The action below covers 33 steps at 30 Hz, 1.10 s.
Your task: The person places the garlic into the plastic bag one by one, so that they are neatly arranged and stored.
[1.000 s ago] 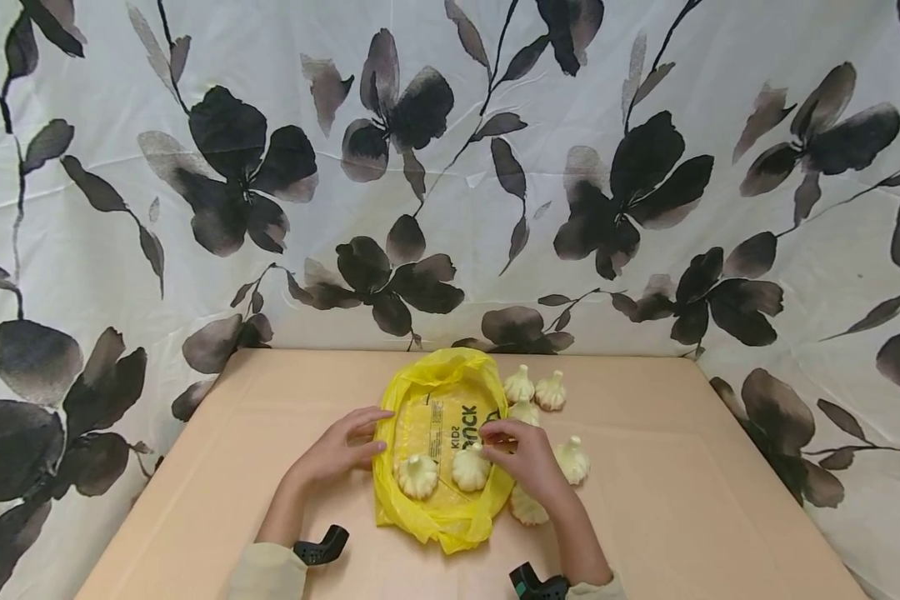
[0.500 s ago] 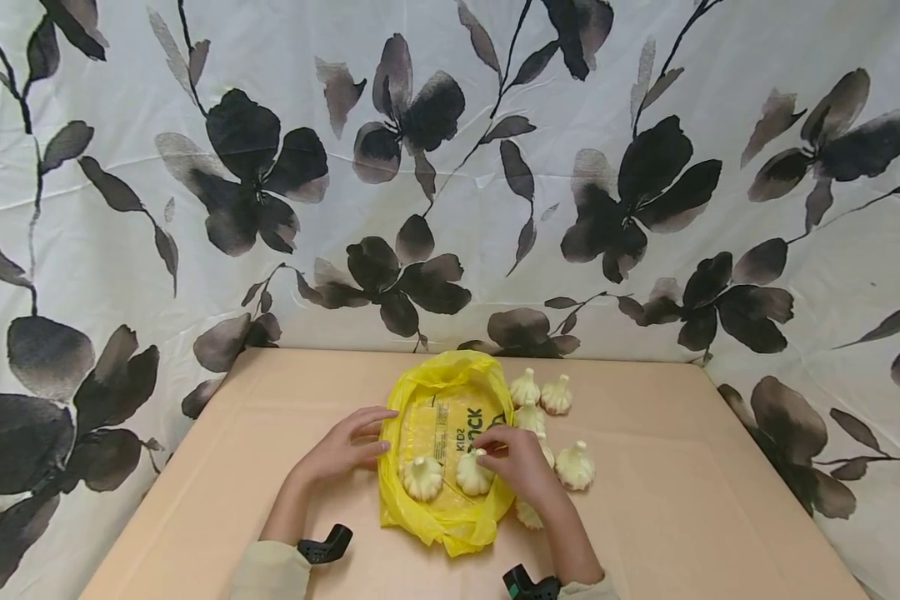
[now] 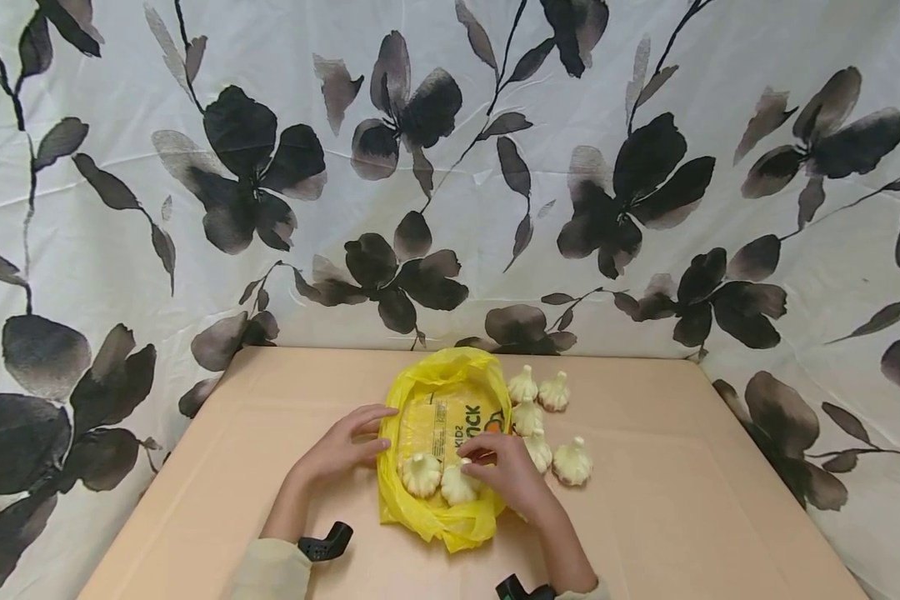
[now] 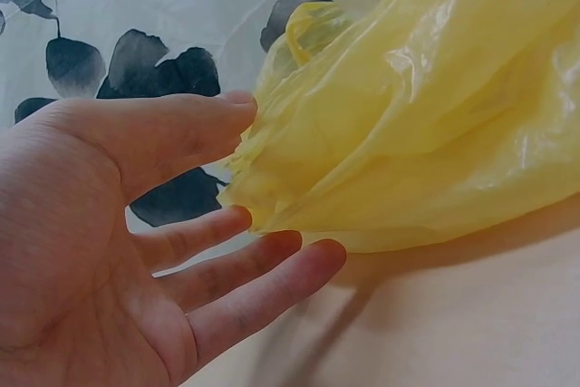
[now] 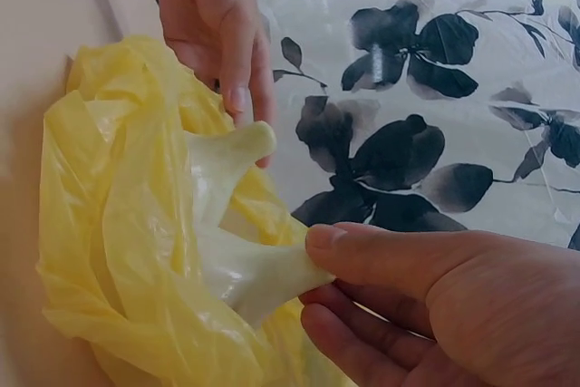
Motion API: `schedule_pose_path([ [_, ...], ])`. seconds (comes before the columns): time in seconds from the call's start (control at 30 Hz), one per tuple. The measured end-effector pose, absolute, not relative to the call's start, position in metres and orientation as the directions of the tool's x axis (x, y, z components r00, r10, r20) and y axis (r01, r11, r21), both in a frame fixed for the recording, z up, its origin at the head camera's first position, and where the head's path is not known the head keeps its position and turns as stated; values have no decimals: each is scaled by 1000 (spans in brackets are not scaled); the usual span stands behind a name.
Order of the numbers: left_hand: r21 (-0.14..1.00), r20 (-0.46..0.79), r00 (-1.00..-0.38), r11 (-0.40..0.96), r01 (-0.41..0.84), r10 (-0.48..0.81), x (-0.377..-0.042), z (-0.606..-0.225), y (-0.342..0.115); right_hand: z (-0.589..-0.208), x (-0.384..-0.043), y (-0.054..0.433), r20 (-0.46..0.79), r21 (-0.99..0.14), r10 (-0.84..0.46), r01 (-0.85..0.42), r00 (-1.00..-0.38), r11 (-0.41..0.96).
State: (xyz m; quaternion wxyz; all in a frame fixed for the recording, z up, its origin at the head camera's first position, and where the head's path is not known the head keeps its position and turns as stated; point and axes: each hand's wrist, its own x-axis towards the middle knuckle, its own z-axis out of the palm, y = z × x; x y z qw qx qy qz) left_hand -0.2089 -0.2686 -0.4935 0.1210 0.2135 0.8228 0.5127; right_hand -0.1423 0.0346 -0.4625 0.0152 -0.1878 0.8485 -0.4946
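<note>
An open yellow plastic bag (image 3: 442,527) with dark printing lies on the table. Inside its near half, a garlic bulb (image 3: 422,475) sits at the left. Beside it is a second garlic bulb (image 3: 457,485), whose stem my right hand (image 3: 506,473) pinches between thumb and fingers. The right wrist view shows this pinched bulb (image 5: 258,280) close to the other bulb's stem (image 5: 231,156). At the bag's left side, my left hand (image 3: 341,442) has its fingers spread. In the left wrist view its fingertips (image 4: 317,258) rest against the yellow plastic.
Several more garlic bulbs (image 3: 572,462) stand on the table just right of the bag, some partly behind the right hand. The tan tabletop (image 3: 690,500) ends at a flowered cloth (image 3: 510,208). A black wrist device (image 3: 326,543) sits on the left wrist.
My right hand has moved left and toward me with the pinched bulb, bringing it right beside the other one in the bag. The left hand has stayed at the bag's side.
</note>
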Motion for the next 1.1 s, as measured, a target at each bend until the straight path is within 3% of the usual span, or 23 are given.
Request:
schedule_pose_path([
  [0.53,898,9,-872,379,223,489,-210,-497,-263,-457,-132,55,171,-889,-206,-241,-964,389],
  [1.1,918,-26,-870,357,174,493,-211,-499,-267,-455,-118,90,165,-891,-55,-173,-985,419],
])
